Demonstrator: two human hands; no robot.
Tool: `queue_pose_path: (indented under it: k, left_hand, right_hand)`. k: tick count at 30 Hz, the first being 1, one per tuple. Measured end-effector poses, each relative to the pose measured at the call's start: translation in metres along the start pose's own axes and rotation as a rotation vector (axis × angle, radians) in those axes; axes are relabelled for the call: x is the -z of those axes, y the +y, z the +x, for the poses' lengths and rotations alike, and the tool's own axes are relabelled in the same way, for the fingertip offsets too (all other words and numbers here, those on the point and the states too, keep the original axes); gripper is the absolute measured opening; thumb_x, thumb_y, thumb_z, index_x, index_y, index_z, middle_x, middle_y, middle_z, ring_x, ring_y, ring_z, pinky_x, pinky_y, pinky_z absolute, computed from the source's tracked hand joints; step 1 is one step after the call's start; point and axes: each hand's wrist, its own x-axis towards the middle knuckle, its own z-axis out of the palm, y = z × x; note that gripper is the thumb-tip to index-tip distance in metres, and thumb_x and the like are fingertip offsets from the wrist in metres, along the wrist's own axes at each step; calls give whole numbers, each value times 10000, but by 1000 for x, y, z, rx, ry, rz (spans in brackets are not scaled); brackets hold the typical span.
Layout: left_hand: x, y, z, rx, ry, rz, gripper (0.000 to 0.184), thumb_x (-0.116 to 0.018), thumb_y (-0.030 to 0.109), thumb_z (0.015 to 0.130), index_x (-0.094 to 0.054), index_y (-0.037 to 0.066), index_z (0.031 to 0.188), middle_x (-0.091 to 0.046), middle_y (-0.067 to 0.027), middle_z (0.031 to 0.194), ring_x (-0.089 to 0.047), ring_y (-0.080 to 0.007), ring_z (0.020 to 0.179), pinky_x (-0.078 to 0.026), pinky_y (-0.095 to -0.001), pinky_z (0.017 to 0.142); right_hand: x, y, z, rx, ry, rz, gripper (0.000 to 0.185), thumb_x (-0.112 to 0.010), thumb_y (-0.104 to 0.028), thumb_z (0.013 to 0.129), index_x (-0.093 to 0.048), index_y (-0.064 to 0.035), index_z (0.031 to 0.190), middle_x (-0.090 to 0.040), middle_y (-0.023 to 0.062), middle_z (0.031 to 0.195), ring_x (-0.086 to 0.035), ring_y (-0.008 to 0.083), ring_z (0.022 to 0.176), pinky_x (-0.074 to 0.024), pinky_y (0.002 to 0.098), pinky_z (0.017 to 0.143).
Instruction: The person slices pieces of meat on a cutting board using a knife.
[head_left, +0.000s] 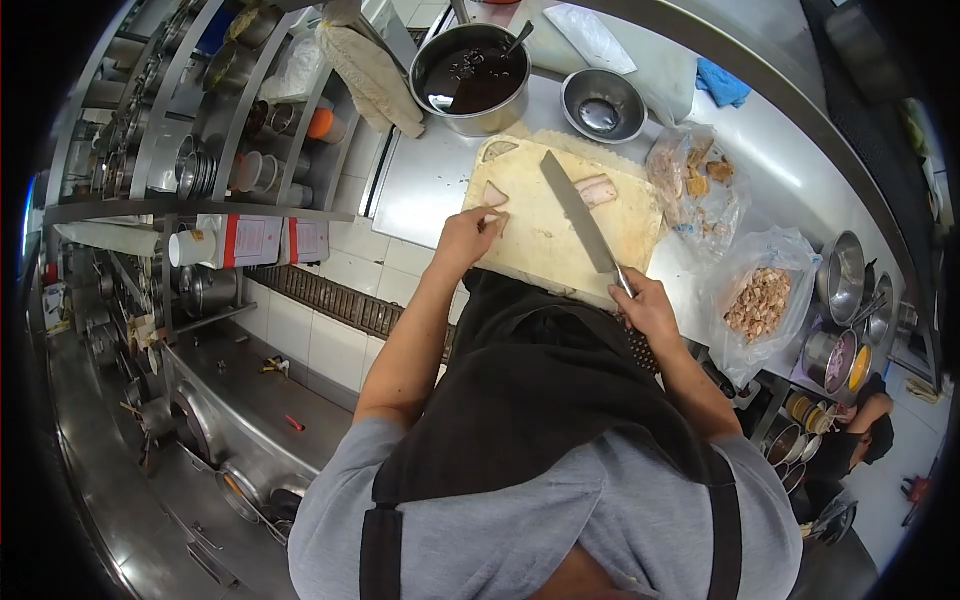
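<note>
On the pale cutting board (540,235), my right hand (650,308) grips the handle of a broad kitchen knife (580,213). Its blade points away from me and slants left across the board. A block of pale pink meat (597,191) lies just right of the blade. My left hand (468,240) is over the board's left edge, fingertips pinched on a small pale piece of meat. Just beyond those fingertips lies another small pink piece of meat (495,194).
Behind the board stand a pot of dark liquid (470,85) with a ladle and a metal bowl (603,105). To the right are a bag of browned pieces (700,180) and a bag of chopped meat (757,305). Shelves line the left; another person (850,445) is at far right.
</note>
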Motion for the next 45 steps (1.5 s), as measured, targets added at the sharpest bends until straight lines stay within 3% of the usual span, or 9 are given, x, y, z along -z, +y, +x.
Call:
queue_pose_path:
  k: [11,14,21,24,26,30,35,37,45]
  left_hand:
    - [9,21,44,-57,63,-42,211,-751,191,872,-743,53,1032,-737,-137,847,-713,-215,736,-569,-337,714]
    - [15,34,47,-21,20,-133,197,-741,160,879,-736,56,1047,-743,-138,894,-715,-214,769,-569,-333,744]
    - [-24,20,16,-381,-131,16,174,-672,31,840,-713,15,1008,-718,-191,959,-705,-329,861,-567,-403,787]
    - [-25,20,5,-302,-175,-17,184,-646,1,799,-699,-1,975,-705,-204,1002,-671,-384,957,-538,-444,882]
    - [-22,16,12,-300,104,-52,219,-657,-6,785,-698,5,1000,-693,-210,1021,-668,-386,949,-532,-443,901]
    - [-5,24,38,-421,294,204,234,-675,28,790,-720,31,1019,-697,-133,1074,-630,-382,1069,-539,-470,896]
    - [-3,22,43,-212,85,381,188,-674,33,773,-703,39,959,-676,-88,1096,-615,-349,1065,-518,-467,912]
    - [-6,28,33,-352,306,355,161,-680,50,773,-700,43,932,-686,-91,1051,-624,-332,1039,-517,-450,905]
    - [-58,55,10,-608,81,119,198,-675,60,805,-729,30,994,-693,-121,1079,-622,-318,1022,-527,-419,876]
  right_hand:
    - [-7,4,-2,125,92,-309,387,-724,-315,876,-707,-70,1175,-670,213,707,-689,357,662,-531,433,655]
    - [-11,19,1,222,109,-329,381,-722,-215,891,-682,-8,1208,-659,154,695,-619,172,550,-494,340,580]
    - [-8,12,-3,162,126,-294,379,-710,-260,923,-686,-12,1207,-664,171,705,-609,182,559,-491,336,600]
    - [-6,5,-9,166,134,-282,400,-688,-373,934,-713,-62,1185,-659,220,679,-679,358,614,-521,422,622]
    - [-5,-5,-13,174,121,-254,379,-694,-294,951,-688,0,1191,-625,172,647,-565,183,512,-456,342,553]
    - [-6,-11,-7,178,88,-321,381,-679,-299,961,-687,2,1194,-615,164,627,-574,182,505,-452,343,539]
    - [-11,-8,4,194,75,-301,408,-651,-328,979,-681,-2,1223,-615,133,600,-587,171,497,-465,336,525]
    - [-11,-6,3,178,59,-280,404,-646,-326,984,-682,-4,1225,-611,116,594,-587,160,498,-465,331,522]
    - [-5,-22,-11,-9,-19,92,365,-601,-272,1027,-654,5,1260,-584,35,613,-525,105,464,-423,276,450]
